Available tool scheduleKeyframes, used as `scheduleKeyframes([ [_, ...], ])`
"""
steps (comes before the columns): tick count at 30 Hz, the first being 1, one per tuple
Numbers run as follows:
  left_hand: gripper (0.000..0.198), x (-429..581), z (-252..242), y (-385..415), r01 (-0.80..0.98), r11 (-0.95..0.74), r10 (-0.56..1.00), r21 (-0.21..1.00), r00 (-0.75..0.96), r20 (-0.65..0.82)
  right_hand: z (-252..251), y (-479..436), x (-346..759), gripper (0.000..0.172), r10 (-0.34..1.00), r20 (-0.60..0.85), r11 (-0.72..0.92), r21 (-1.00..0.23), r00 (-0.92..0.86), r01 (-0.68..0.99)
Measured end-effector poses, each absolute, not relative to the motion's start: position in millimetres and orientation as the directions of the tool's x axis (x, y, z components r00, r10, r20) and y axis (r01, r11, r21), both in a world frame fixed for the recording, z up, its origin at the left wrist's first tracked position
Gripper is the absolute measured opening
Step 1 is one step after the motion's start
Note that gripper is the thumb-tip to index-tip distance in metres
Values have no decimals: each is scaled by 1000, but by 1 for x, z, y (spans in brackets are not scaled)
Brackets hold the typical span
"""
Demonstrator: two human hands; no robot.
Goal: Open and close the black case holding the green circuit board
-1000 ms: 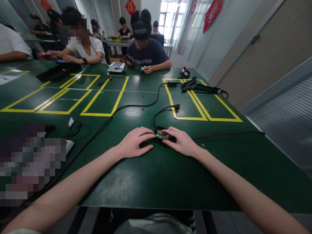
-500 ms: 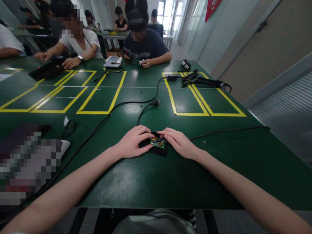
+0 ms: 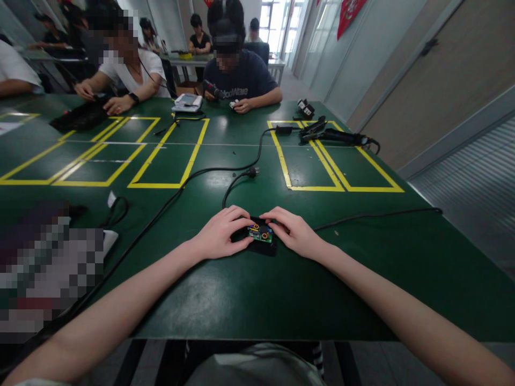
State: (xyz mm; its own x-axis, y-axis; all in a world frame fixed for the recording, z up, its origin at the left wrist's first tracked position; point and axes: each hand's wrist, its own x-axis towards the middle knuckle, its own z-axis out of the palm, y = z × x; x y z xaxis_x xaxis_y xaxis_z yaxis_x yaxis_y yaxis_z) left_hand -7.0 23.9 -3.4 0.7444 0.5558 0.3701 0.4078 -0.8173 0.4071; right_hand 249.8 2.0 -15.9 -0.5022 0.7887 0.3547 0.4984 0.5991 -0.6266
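Note:
A small green circuit board (image 3: 260, 236) with ring-shaped copper coils lies in or on a black casing (image 3: 263, 249) at the table's near middle. My left hand (image 3: 223, 231) grips the board's left side, thumb at the lower edge and fingers at the upper left. From the right, my right hand (image 3: 295, 234) has its fingers bent together at the board's upper right corner. Whether those fingertips pinch a wire, the casing or the board itself is hidden. A black cord with a plug (image 3: 252, 172) lies just beyond my left hand.
A long black cable (image 3: 193, 174) crosses the green table (image 3: 209, 300). Yellow tape (image 3: 317, 188) marks rectangles. Black tool-like equipment (image 3: 341, 136) lies far right. A blurred pale item (image 3: 80, 268) sits left. Across the table, people (image 3: 241, 75) handle objects.
My right fingers have curled in slightly at the board's upper right corner. My left hand keeps its grip. Across the table at left, a person's hand has lifted slightly and shifted right.

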Motion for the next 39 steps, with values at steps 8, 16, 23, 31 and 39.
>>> scheduleKeyframes([
  [8,32,-7,-5,21,492,-790,605,365,724,331,-17,4,249,28,780,341,612,-591,-525,526],
  [16,44,0,-4,13,623,-696,707,358,681,191,-11,4,254,30,744,346,647,-585,-571,489],
  [23,57,3,-1,10,684,-670,737,288,658,152,-10,0,255,38,710,379,687,-557,-594,466],
  [31,85,3,-4,12,670,-697,715,256,677,176,-15,2,255,27,699,440,706,-548,-563,448],
  [39,80,-1,-7,18,640,-707,704,300,675,221,-15,4,256,33,773,378,633,-517,-510,576],
])
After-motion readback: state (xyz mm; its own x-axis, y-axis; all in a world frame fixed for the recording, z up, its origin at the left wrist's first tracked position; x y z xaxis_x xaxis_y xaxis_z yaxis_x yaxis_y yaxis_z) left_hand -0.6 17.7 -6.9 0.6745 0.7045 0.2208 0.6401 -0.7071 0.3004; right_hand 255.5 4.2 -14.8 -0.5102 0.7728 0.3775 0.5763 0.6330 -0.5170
